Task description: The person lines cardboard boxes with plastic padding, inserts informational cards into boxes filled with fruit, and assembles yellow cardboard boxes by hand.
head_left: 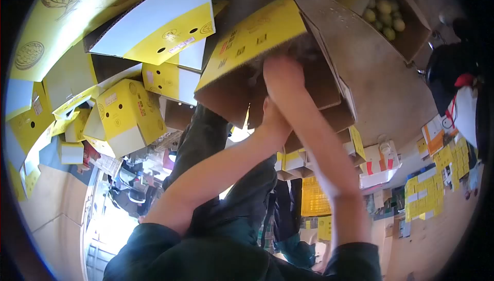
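A yellow cardboard carton [257, 34] lies tilted in front of me, its brown opening turned toward my body. My right hand [284, 72] reaches into that opening. It is blurred, and its fingers are lost in the dark interior, so I cannot tell whether they hold anything. Lower down, my left hand [274, 115] is at the carton's near edge, partly covered by my right forearm. A thumb points up there, while the other fingers are hidden. The left and right arms cross close together at the wrists.
Yellow-and-white cartons [126, 111] crowd the left side, with a large one [164, 29] near the top. An open box of round green-yellow fruit [386, 13] stands at upper right. Another person's dark-clothed legs [286, 209] and a yellow crate [314, 197] appear below.
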The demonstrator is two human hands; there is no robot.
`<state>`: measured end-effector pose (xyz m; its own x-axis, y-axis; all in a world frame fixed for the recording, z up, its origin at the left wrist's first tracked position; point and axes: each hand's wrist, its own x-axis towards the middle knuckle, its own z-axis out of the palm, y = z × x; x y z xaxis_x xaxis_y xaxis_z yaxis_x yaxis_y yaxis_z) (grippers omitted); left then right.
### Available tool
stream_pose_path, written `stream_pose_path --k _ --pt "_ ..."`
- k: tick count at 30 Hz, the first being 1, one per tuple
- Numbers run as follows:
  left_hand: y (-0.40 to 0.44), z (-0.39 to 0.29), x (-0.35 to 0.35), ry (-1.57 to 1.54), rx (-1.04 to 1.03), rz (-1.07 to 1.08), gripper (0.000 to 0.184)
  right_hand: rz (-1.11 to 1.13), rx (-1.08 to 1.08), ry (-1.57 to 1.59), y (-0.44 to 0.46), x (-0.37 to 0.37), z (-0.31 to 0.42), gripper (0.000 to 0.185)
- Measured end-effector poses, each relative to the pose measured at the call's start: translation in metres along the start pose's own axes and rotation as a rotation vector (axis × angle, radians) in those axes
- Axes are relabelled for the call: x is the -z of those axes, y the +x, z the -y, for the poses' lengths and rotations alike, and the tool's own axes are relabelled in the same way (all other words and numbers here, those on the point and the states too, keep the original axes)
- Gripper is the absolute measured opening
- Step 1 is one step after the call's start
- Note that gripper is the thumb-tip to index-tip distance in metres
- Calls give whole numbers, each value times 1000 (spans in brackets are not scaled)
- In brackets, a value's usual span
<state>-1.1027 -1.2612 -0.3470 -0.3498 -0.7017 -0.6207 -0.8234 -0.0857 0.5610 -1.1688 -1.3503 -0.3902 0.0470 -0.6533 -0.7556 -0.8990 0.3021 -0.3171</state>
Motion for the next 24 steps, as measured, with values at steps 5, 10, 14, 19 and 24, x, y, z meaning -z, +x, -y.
stream_pose_path --k 5,10,14,19,24 --pt "12 -54 41 907 -188 843 14 -158 -208 -345 35 -44 -44 29" --pt "-23 -38 24 920 -203 958 13 85 -54 -157 -1 -76 -60 33" --pt "-36 -30 17 940 -187 968 11 -85 -114 117 -65 -40 -48 50" --pt "-37 -32 10 925 -182 1001 11 -245 -176 448 -97 -28 -62 72" --pt "-34 -32 14 949 -215 914 11 -305 -244 656 -105 -10 -59 69"
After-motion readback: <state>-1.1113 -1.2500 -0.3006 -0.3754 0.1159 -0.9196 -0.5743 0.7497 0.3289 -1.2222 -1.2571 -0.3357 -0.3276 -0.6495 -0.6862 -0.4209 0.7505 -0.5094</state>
